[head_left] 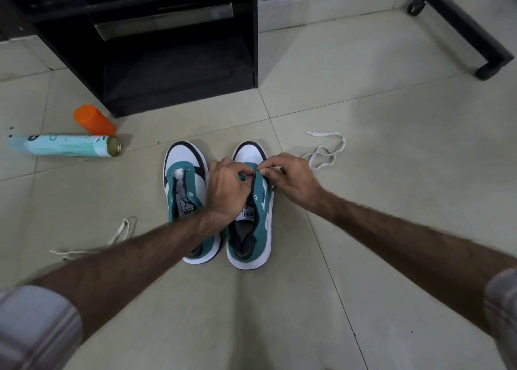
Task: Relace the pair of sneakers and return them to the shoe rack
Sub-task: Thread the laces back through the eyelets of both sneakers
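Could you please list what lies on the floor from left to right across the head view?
Spray can → orange cap → left sneaker → right sneaker → loose white lace.

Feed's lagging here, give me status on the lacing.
Both hands pinching at right sneaker's top eyelets. Left sneaker unlaced. Laces loose on floor.

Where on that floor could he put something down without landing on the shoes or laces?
Bare tile lies near him, below the heels of the sneakers, and at right between the loose lace and the black wheeled frame. Crowded: the left, with the spray can, the orange cap and a second lace, and around both hands.
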